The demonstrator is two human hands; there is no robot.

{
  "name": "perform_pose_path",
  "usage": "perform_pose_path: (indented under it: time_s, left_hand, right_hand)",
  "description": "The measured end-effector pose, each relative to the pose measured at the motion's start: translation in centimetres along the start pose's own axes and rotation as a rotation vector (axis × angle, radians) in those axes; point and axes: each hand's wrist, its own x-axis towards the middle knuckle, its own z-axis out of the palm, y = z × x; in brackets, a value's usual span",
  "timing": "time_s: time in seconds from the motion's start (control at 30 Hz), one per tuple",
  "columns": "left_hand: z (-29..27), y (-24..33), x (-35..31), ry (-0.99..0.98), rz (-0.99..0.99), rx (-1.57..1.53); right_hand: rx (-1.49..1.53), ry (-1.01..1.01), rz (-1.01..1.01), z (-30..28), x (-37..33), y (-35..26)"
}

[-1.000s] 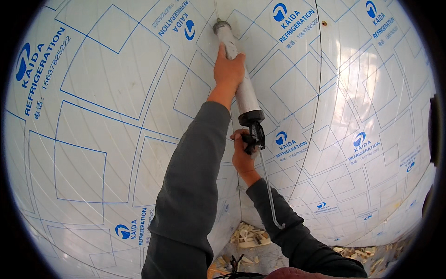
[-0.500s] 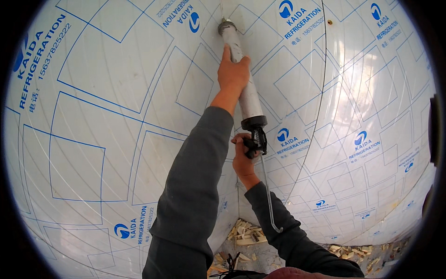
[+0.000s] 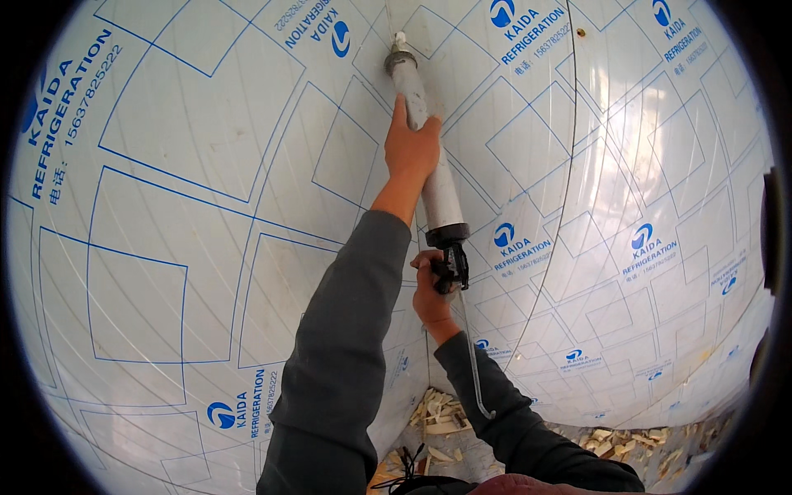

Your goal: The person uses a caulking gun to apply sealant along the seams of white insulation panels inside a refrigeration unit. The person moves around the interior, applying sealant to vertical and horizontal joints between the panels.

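A caulking gun with a long pale barrel, dark end caps and a black handle slants up along the wall corner. Its white nozzle points at the seam between two panels at the top. My left hand is wrapped round the upper barrel, thumb and index finger lying along it. Lower down, my right hand is closed on the black handle and trigger. A hooked metal rod sticks out behind the handle and hangs beside my right forearm.
White wall panels under film with blue line prints rise on the left and right, meeting in a corner. A dark joint line runs down the right wall. Broken yellowish scraps litter the floor, with more at the right wall's foot.
The caulking gun and both hands have moved slightly down along the corner. More of the white nozzle shows at the top. Both hands keep their hold.
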Motion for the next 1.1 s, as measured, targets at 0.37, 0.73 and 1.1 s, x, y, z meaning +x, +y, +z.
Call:
perform_pose_path:
  time_s: [0.37,0.73,1.1]
  left_hand:
    - [0.2,-1.4,-1.5,-0.003,-0.033,-0.055]
    - [1.1,-2.8,-2.9,0.010,-0.051,-0.104]
    - [1.2,-3.5,-4.5,-0.013,-0.043,-0.145]
  right_hand:
    - [-0.040,-0.031,0.029,-1.8,-1.8,1.8]
    - [-0.069,-0.072,0.022,-3.7,-3.1,2.6]
    - [-0.233,-0.055,0.050,-5.3,-5.3,3.8]
